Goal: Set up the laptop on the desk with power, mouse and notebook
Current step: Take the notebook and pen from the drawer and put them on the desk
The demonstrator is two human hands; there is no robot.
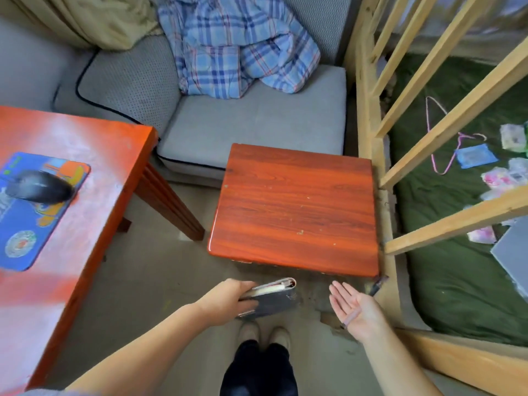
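My left hand [228,295] grips a grey ring-bound notebook [271,298], closed and held low over the floor just in front of the small red-brown wooden table [294,207]. My right hand [354,307] is palm up with fingers stretched out, and a thin pinkish pen [351,318] lies across the palm. The orange desk [100,172] stands to the left. On it a blue mouse pad [28,224] carries a black mouse [38,186]. No laptop shows.
A grey sofa [257,124] with a blue plaid blanket [234,47] stands behind both tables. A wooden bed frame [368,138] with a green mattress [445,224] runs along the right, strewn with small items and a grey flat slab [514,252]. My feet [265,335] stand on bare floor.
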